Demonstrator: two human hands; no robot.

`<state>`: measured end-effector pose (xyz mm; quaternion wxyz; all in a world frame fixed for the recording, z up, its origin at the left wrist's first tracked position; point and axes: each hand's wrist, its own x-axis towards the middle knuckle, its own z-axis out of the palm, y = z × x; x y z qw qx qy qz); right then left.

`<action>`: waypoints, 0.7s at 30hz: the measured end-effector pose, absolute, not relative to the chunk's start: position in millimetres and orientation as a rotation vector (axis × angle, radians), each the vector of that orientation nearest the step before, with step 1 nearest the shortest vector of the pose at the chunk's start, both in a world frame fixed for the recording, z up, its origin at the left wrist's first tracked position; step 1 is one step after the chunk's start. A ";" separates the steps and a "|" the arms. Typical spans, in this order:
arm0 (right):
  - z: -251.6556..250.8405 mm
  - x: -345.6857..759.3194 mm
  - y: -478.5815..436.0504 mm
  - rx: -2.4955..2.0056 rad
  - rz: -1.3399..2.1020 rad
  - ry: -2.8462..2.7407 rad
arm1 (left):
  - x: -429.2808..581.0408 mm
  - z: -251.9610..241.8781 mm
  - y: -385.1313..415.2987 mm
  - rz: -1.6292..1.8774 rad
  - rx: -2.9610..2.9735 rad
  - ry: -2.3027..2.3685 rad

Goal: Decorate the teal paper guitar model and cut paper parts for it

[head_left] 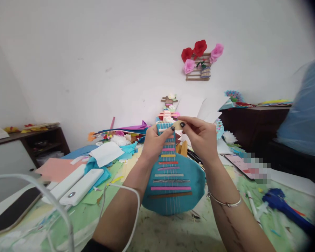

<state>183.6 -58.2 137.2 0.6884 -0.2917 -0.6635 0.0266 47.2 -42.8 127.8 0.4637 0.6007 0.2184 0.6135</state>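
Observation:
A blue handmade paper lute stands upright before me, its round body low and its narrow neck up. Coloured strips cross its front, and several thin white strings run down its length. My left hand is closed around the upper neck, thumb on the front. At the neck's top right edge, my right hand pinches a small beige piece with a rounded look. The left thumb lies close to that piece. Whether it is fixed to the neck I cannot tell. The right hand's other fingers are partly hidden.
A blue glue gun and a phone lie on the right. On the left are a white box-shaped device, a white cable and coloured paper. Paper flowers hang on the wall.

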 end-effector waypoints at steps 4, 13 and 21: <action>137.7 186.7 -56.0 -0.604 0.211 -1.406 | 48.6 128.0 -43.3 1.535 1.409 0.541; 139.2 187.4 -58.3 -0.620 0.217 -1.364 | 49.2 128.8 -43.4 1.574 1.346 0.541; 139.6 184.8 -62.3 -0.635 0.192 -1.369 | 48.9 127.5 -42.1 1.627 1.348 0.573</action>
